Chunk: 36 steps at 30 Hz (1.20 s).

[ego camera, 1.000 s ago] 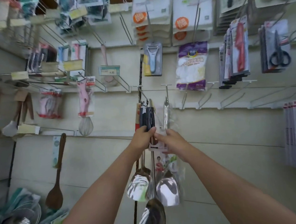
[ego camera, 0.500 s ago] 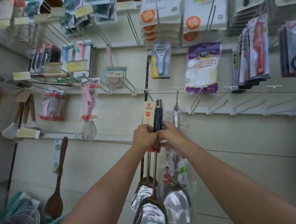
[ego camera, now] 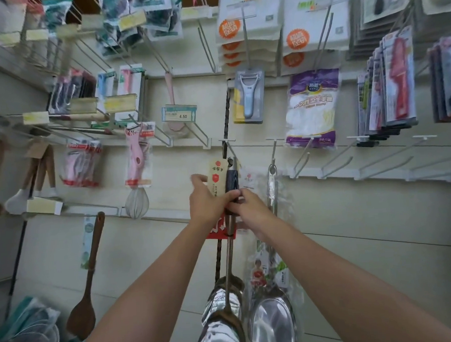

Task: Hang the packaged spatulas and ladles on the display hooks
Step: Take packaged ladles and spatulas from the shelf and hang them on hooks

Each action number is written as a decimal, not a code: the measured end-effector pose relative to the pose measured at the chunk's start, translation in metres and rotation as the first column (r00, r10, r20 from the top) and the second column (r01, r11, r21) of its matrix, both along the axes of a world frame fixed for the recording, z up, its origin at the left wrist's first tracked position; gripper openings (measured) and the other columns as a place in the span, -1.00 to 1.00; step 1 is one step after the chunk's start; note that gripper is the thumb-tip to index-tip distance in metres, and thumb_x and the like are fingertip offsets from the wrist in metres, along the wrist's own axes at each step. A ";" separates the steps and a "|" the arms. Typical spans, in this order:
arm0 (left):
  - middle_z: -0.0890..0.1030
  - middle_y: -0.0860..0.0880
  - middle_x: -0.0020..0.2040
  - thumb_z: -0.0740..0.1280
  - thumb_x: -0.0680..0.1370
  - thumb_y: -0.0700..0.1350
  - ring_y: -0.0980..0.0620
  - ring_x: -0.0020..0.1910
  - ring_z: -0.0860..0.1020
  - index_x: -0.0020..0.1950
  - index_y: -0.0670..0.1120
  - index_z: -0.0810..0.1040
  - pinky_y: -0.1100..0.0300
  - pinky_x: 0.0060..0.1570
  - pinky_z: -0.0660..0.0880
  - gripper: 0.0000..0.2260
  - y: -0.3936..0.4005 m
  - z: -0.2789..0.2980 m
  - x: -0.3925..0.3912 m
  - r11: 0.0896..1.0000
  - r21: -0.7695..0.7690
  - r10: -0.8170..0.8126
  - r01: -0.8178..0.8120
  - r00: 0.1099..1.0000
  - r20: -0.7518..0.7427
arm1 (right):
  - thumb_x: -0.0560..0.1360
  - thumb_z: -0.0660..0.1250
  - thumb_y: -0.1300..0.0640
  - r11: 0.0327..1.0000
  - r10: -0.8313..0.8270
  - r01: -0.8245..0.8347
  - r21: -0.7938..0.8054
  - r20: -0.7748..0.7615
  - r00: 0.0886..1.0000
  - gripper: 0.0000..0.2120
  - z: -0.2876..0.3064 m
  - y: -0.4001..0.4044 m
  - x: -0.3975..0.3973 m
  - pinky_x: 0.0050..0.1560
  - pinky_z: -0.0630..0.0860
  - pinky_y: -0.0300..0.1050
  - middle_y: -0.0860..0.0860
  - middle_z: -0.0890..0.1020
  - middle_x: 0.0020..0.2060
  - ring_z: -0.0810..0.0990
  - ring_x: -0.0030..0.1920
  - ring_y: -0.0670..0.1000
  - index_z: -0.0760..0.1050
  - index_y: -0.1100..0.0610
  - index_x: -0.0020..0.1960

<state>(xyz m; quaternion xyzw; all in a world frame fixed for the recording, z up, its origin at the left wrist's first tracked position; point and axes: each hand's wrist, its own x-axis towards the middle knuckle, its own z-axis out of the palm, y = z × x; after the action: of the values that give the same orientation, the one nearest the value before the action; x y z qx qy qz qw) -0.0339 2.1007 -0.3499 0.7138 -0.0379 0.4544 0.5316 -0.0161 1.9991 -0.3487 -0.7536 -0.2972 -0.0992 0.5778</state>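
Gripping dark-handled steel ladle point(ego camera: 232, 186), both hands, tag-wrapped

You see a glossy mirror-bright metal ladle bowl point(ego camera: 272, 324), its clear crinkled plastic sleeve point(ego camera: 282, 193), matt paper tag point(ego camera: 217, 178), dark smooth wooden spatula point(ego camera: 87, 287).

Crowded around the middle hook point(ego camera: 228, 150): dark-handled ladle point(ego camera: 231, 182) hanging there with a paper tag point(ego camera: 217, 178) touching its left side, bagged spatula point(ego camera: 272, 247) just beside on the right. Bare hooks point(ego camera: 335, 164) further right, open wall below them. Left blocked by whisk point(ego camera: 137, 202) and wooden spoon point(ego camera: 90, 285). Peeler card point(ego camera: 249, 98) and glove bag point(ego camera: 311, 107) overhead.
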 end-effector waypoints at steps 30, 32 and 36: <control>0.49 -0.03 -0.31 0.25 0.52 -0.19 -0.10 -0.21 0.52 0.16 -0.15 0.34 -0.01 -0.15 0.50 -0.76 0.006 0.026 0.000 0.951 0.264 0.135 -0.159 0.985 0.106 | 0.54 0.15 0.30 0.990 -0.113 0.110 -0.087 -0.025 0.993 -0.79 0.023 0.021 0.014 -0.08 0.60 0.19 0.20 0.57 -0.25 0.54 -0.34 0.15 0.43 0.36 0.13; 0.53 -0.07 -0.16 0.22 0.54 -0.12 -0.10 -0.16 0.54 0.13 -0.05 0.33 -0.03 -0.15 0.52 -0.82 0.008 0.022 0.003 0.937 0.292 0.162 -0.194 0.978 0.132 | 0.56 0.20 0.23 0.990 -0.130 0.129 -0.058 -0.013 0.991 -0.76 0.022 0.020 0.022 -0.07 0.61 0.24 0.26 0.60 -0.02 0.63 -0.13 0.24 0.30 0.22 0.20; 0.44 -0.13 0.12 0.15 0.54 -0.22 -0.13 0.01 0.52 0.12 -0.09 0.48 0.02 0.05 0.48 -0.79 0.012 0.015 0.011 0.913 0.359 0.191 -0.192 0.981 0.039 | 0.57 0.21 0.21 0.974 -0.221 0.225 -0.037 0.097 0.971 -0.86 0.023 0.020 0.030 -0.07 0.61 0.21 0.20 0.56 0.02 0.61 0.00 0.24 0.34 -0.01 -0.10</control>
<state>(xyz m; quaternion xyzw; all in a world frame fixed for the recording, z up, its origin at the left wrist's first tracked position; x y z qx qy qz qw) -0.0231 2.1126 -0.3353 0.7988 -0.0513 0.4906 0.3443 0.0138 2.0191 -0.3257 -0.7904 -0.2393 -0.1910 0.5305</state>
